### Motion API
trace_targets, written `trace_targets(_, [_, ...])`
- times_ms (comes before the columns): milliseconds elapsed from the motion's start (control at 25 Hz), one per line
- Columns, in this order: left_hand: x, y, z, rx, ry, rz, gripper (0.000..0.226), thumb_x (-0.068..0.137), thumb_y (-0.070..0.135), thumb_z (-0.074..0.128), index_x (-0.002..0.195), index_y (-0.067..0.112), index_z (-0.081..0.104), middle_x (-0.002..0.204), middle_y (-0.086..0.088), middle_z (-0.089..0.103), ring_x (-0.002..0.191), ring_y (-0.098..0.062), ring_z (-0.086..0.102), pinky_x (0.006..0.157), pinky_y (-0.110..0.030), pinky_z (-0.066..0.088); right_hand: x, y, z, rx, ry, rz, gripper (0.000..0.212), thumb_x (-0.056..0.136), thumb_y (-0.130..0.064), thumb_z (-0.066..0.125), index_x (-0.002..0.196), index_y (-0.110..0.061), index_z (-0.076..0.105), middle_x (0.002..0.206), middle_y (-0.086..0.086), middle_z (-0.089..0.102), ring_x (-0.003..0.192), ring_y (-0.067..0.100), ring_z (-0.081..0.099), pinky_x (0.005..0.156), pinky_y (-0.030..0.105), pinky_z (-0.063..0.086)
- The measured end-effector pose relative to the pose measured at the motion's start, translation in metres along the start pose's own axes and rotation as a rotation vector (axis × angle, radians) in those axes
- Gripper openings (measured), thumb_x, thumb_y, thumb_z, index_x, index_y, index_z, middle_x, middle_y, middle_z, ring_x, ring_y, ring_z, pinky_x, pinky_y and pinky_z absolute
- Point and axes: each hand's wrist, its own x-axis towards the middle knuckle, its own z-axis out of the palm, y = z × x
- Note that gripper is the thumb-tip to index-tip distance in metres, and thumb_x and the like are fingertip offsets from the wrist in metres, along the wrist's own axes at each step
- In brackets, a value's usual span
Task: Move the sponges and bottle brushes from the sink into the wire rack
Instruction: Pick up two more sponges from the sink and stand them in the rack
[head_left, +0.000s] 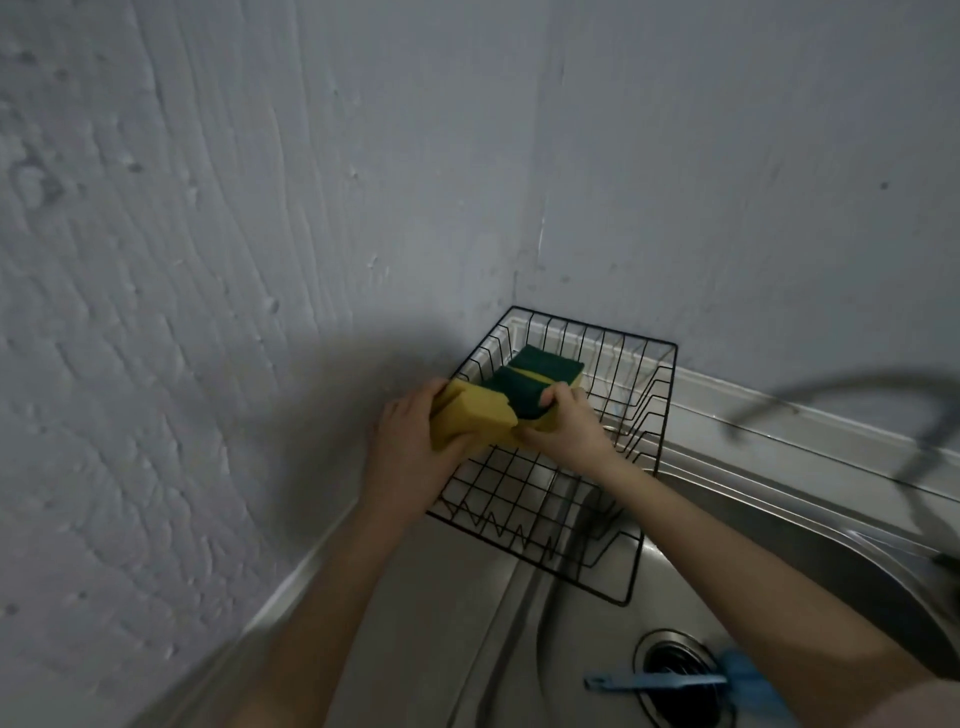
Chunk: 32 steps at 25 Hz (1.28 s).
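Observation:
A black wire rack stands in the corner, partly over the steel sink. Inside it at the back lies a yellow sponge with a green scouring face. My left hand grips a yellow sponge at the rack's left rim. My right hand holds a second green-faced sponge just beside it, over the rack. A blue bottle brush lies in the sink basin across the drain, partly hidden by my right forearm.
Rough grey walls close in at left and behind the rack. A dark curved faucet, blurred, arches over the sink at right. The round drain strainer sits at the basin's bottom.

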Motion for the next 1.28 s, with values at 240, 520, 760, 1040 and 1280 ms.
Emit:
trace_targets(240, [0.003, -0.007, 0.007, 0.015, -0.045, -0.050, 0.064, 0.077, 0.027, 0.070, 0.132, 0.016, 0.041, 0.133, -0.008, 0.051, 0.121, -0.026, 0.045, 0.101, -0.049, 0.041, 0.016, 0.005, 0.027, -0.060, 0.007, 0.003, 0.046, 0.075, -0.032, 0.072, 0.093, -0.017, 0.032, 0.126, 0.016, 0.034, 0.100, 0.021, 0.036, 0.087, 0.031, 0.044])
trace_targets(520, [0.000, -0.011, 0.014, 0.046, -0.107, -0.085, 0.068, 0.079, 0.028, 0.067, 0.138, 0.017, 0.034, 0.140, -0.007, 0.044, 0.128, -0.024, 0.039, 0.107, -0.045, 0.036, 0.016, 0.015, 0.046, -0.408, 0.022, -0.050, 0.054, 0.078, -0.037, 0.065, 0.119, -0.011, 0.040, 0.122, 0.016, 0.037, 0.113, 0.031, 0.038, 0.086, 0.039, 0.045])
trace_targets(760, [-0.002, -0.013, 0.015, 0.036, -0.127, -0.066, 0.065, 0.080, 0.026, 0.067, 0.136, 0.017, 0.036, 0.139, -0.005, 0.045, 0.126, -0.022, 0.039, 0.103, -0.037, 0.036, 0.014, 0.015, 0.041, -0.229, -0.112, -0.037, 0.054, 0.076, -0.029, 0.071, 0.115, -0.009, 0.040, 0.125, 0.018, 0.031, 0.102, 0.031, 0.049, 0.083, 0.039, 0.053])
trace_targets(1040, [-0.005, -0.014, 0.015, 0.048, -0.134, -0.020, 0.064, 0.080, 0.023, 0.067, 0.136, 0.015, 0.036, 0.141, -0.005, 0.043, 0.128, -0.021, 0.035, 0.103, -0.031, 0.032, 0.011, 0.020, 0.033, -0.227, -0.166, -0.007, 0.052, 0.082, -0.028, 0.066, 0.122, -0.009, 0.038, 0.126, 0.019, 0.033, 0.089, 0.026, 0.046, 0.087, 0.039, 0.053])
trace_targets(1280, [-0.005, -0.016, 0.020, 0.048, -0.133, 0.002, 0.063, 0.079, 0.023, 0.068, 0.134, 0.014, 0.038, 0.138, -0.005, 0.044, 0.127, -0.021, 0.037, 0.103, -0.032, 0.034, 0.006, 0.012, 0.035, -0.179, -0.177, 0.022, 0.056, 0.081, -0.027, 0.067, 0.124, -0.009, 0.035, 0.130, 0.020, 0.029, 0.094, 0.028, 0.047, 0.089, 0.036, 0.050])
